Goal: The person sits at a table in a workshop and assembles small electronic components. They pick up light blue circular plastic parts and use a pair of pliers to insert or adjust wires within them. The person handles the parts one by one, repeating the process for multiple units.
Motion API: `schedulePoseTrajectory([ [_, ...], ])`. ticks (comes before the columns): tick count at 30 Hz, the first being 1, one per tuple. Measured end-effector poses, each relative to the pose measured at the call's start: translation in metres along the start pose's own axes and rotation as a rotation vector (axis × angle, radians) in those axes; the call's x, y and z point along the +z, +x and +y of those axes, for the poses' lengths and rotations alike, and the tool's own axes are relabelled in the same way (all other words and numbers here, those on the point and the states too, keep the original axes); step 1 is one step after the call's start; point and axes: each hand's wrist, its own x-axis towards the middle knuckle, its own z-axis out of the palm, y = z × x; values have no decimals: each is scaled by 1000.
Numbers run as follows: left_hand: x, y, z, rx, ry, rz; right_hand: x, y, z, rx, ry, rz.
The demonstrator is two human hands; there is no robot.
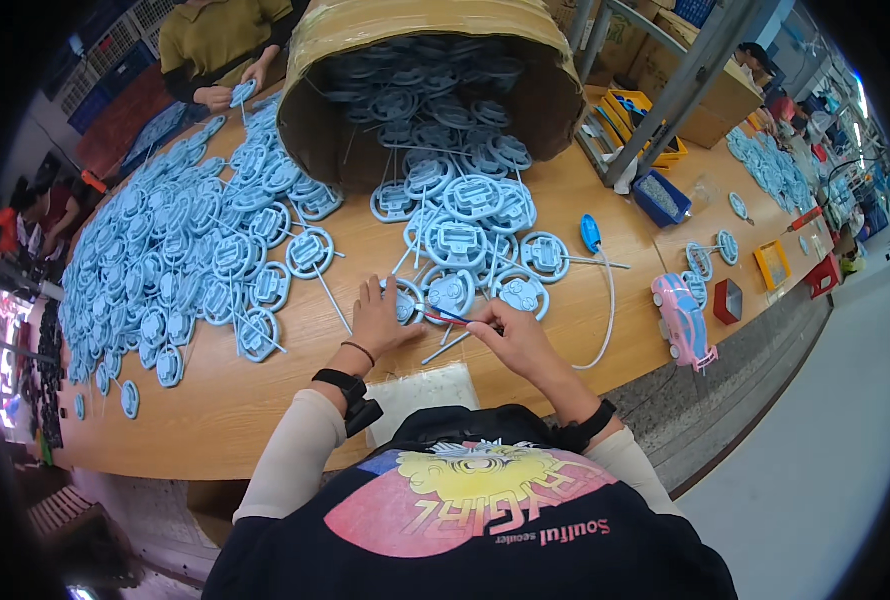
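Observation:
Light-blue round plastic parts with thin stems lie in a heap in front of me. My left hand point(383, 322) is closed on the edge of one light-blue round plastic part point(406, 302), its fingers along one side and the thumb nearer me. My right hand point(515, 338) pinches a thin red-and-blue tool point(447, 317) whose far end points at the part in my left hand; its exact kind is unclear. Just beyond the hands lie another round part point(451, 292) and one with its stem to the right point(544, 257). A whitish sheet point(427, 395) lies nearer me.
A large open carton point(310, 105) on its side spills round parts onto the table. A wide pile point(180, 240) covers the left; a person point(220, 45) stands behind it. Rightward are a blue device with a white cable point(591, 233), a pink toy car point(681, 320), a blue bin point(662, 198) and a metal post.

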Motion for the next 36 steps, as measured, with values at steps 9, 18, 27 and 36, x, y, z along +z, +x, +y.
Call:
schedulePoseTrajectory([
  [9, -54, -26, -18, -284, -518, -241, 4, -5, -3, -59, -52, -40],
  [18, -96, -66, 8, -373, -1759, -162, 15, -10, -26, -219, -178, -89],
  [27, -89, -66, 23, -373, -1856, -133, 6, -17, -35, -222, -122, -65],
  [36, -95, -59, 20, -252, -1873, -342, 8, -15, -32, -272, -104, -107],
])
